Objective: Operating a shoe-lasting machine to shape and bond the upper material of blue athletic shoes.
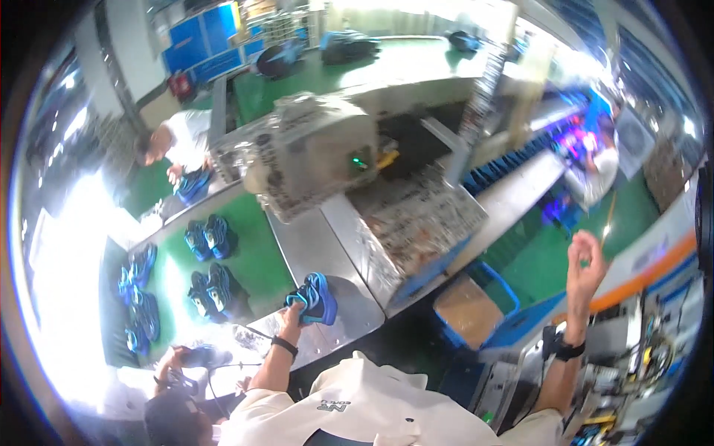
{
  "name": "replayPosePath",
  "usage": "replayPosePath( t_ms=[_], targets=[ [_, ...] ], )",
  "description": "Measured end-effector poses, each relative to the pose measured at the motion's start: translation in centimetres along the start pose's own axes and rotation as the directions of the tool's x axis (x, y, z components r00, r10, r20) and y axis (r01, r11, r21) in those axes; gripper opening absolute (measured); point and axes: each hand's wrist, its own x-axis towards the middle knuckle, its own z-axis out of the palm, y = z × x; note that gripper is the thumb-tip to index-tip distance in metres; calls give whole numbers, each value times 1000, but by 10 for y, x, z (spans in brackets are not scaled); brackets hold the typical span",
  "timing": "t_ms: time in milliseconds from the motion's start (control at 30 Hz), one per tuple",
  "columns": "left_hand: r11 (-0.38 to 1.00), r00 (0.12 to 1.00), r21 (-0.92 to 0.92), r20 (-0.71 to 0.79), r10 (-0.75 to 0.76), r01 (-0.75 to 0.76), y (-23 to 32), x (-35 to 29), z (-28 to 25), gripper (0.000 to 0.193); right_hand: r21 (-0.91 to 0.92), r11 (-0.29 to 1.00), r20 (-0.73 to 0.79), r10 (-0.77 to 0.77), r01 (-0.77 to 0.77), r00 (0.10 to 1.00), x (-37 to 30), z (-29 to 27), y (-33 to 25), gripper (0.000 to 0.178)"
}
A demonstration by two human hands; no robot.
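Note:
My left hand (294,312) grips a dark blue sneaker (321,300) with a bright blue sole by its opening. The shoe is over the metal strip (338,327) at the near end of the bench. Out to the right, my right hand (586,262) is raised with its fingers loosely curved. A gap shows between thumb and fingers, and I see nothing held there. That hand is beside the orange-edged machine (628,281), whether touching or not I cannot tell.
Several blue sneakers (208,290) stand in pairs on the green bench top (256,223). A boxy machine (320,152) stands beyond. Co-workers sit far left (182,141), near left (175,409) and far right (599,175). A blue-framed stool (468,308) is between my arms.

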Motion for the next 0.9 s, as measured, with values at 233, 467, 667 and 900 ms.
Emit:
replayPosePath(
  t_ms=[233, 467, 667, 900],
  targets=[
    [952, 938, -44, -190, 290, -304, 26, 140, -79, 30, -75, 629, 309, -723, 774, 618, 223, 261, -196, 46],
    [924, 857, 266, -369, 360, -274, 165, 298, -110, 34, -89, 290, 590, -755, 953, 285, 329, 470, -293, 79],
    [805, 752, 582, -476, 456, -120, 174, 395, -156, 42, -68, 120, 703, -698, 990, 133, 334, 612, -331, 81],
    [742, 707, 438, -281, 650, -508, 97, 324, -86, 56, -85, 43, 669, -737, 995, 89, 400, 643, -276, 45]
  ],
)
